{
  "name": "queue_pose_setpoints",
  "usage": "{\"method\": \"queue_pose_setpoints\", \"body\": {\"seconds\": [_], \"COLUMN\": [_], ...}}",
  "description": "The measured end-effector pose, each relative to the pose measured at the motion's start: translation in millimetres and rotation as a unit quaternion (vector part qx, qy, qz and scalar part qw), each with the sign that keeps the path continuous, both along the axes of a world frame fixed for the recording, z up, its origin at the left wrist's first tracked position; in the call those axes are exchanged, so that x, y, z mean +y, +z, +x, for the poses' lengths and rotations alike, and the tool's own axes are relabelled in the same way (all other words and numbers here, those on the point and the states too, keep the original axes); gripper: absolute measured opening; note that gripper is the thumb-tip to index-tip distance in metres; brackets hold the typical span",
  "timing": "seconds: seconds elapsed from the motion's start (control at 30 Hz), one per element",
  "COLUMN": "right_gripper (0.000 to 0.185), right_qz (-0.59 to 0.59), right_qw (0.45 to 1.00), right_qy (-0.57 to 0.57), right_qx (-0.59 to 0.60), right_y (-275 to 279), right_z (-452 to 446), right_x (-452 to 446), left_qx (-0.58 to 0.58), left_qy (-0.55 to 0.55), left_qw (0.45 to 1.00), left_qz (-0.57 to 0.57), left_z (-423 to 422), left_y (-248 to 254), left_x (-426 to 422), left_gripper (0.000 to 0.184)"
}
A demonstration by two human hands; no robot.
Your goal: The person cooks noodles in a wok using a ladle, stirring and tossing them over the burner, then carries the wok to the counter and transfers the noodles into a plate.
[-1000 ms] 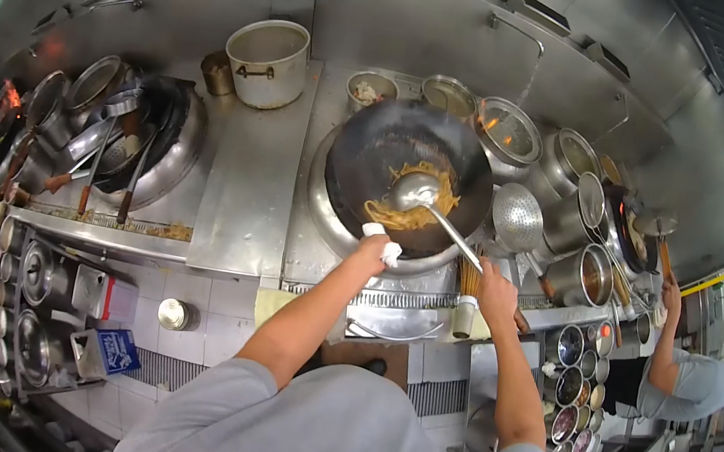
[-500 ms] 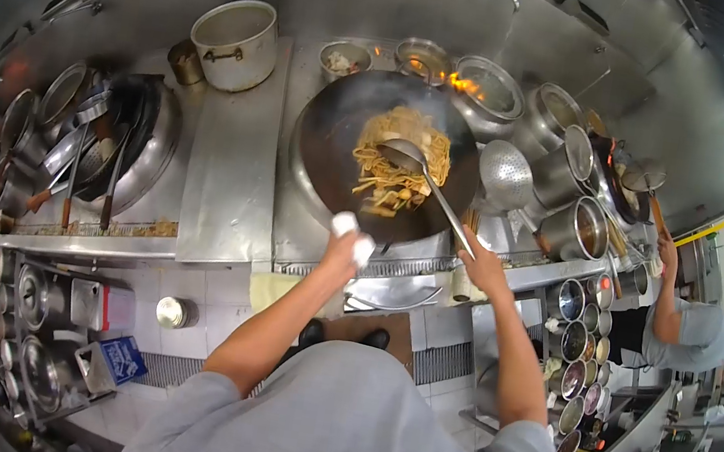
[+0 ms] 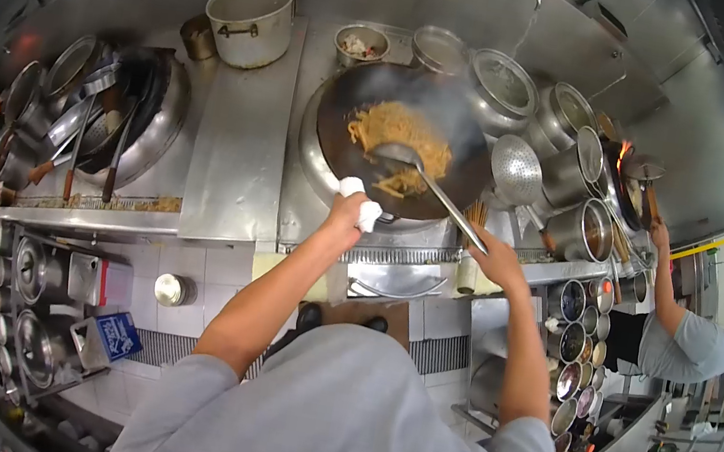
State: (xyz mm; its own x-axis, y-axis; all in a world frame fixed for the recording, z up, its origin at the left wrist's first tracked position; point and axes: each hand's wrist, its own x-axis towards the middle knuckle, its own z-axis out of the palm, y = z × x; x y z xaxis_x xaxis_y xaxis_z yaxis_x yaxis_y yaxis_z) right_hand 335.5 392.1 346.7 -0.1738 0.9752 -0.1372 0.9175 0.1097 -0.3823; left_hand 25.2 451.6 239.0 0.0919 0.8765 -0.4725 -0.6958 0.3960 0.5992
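Note:
My left hand (image 3: 347, 214) is closed around a folded white cloth (image 3: 358, 203) at the near left rim of a large dark wok (image 3: 341, 120). Whether the wok's handle is inside the cloth cannot be made out. My right hand (image 3: 497, 259) grips the handle of a metal ladle (image 3: 449, 204), whose bowl rests among the noodles. The brown noodles (image 3: 407, 131) lie in the middle of the wok, with steam above them. Right of the wok lies a perforated strainer (image 3: 516, 169). Beneath my right hand stands a bamboo brush (image 3: 476, 214).
A big pot (image 3: 249, 28) and a small bowl (image 3: 360, 44) stand behind. On the left, a second wok (image 3: 165, 124) holds utensils. Several lidded pots and a steel pot (image 3: 584, 231) are at the right. A co-worker (image 3: 689, 344) reaches toward another wok at far right.
The noodles, spread near the wok's front a second ago, now sit mid-wok in a heap. Flames seen behind the wok are gone. The ladle has moved slightly left and down among the noodles.

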Motion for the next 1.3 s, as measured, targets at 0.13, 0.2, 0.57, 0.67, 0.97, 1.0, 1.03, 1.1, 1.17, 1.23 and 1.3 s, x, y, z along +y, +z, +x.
{"method": "queue_pose_setpoints", "body": {"seconds": [0.13, 0.2, 0.57, 0.67, 0.97, 1.0, 1.03, 1.1, 1.17, 1.23, 1.3], "right_gripper": [0.043, 0.039, 0.036, 0.036, 0.054, 0.054, 0.053, 0.053, 0.054, 0.054, 0.054], "right_qz": [0.023, 0.032, 0.102, 0.134, -0.201, -0.208, -0.201, -0.166, -0.189, -0.177, -0.03], "right_qw": [0.997, 0.996, 0.98, 0.987, 0.973, 0.973, 0.975, 0.984, 0.979, 0.983, 0.997], "right_qy": [-0.067, -0.08, -0.021, -0.04, -0.076, -0.055, -0.033, -0.013, -0.024, 0.006, 0.022], "right_qx": [-0.009, 0.009, -0.171, -0.08, 0.079, 0.082, 0.084, 0.062, 0.068, 0.055, 0.069], "right_y": [-22, -25, -38, -35, 65, 55, 58, 66, 56, 18, -13], "right_z": [13, 64, 121, 74, 59, 55, 45, 30, 26, 28, 30], "right_x": [-5, -7, 76, 47, 7, 11, 15, 25, 37, 51, 61], "left_qx": [0.054, 0.068, 0.018, -0.064, -0.008, -0.028, -0.049, -0.009, -0.033, -0.041, -0.016], "left_qy": [0.008, 0.009, -0.003, -0.045, -0.016, -0.025, -0.032, -0.028, -0.035, -0.054, -0.003], "left_qw": [0.998, 0.996, 0.999, 0.992, 0.997, 0.997, 0.997, 0.997, 0.995, 0.996, 1.0], "left_qz": [0.028, 0.056, 0.035, -0.096, -0.07, -0.066, -0.047, -0.068, -0.093, -0.062, 0.009], "left_z": [-11, -10, 1, -1, 28, 28, 27, 23, 18, 12, 8], "left_y": [19, 14, -18, 2, -26, -41, -35, -3, 53, 36, -19], "left_x": [-63, -60, 38, 43, 46, 43, 44, 30, 4, -2, -17], "left_gripper": [0.029, 0.029, 0.012, 0.006, 0.006, 0.003, 0.001, 0.004, 0.006, 0.004, 0.016]}}
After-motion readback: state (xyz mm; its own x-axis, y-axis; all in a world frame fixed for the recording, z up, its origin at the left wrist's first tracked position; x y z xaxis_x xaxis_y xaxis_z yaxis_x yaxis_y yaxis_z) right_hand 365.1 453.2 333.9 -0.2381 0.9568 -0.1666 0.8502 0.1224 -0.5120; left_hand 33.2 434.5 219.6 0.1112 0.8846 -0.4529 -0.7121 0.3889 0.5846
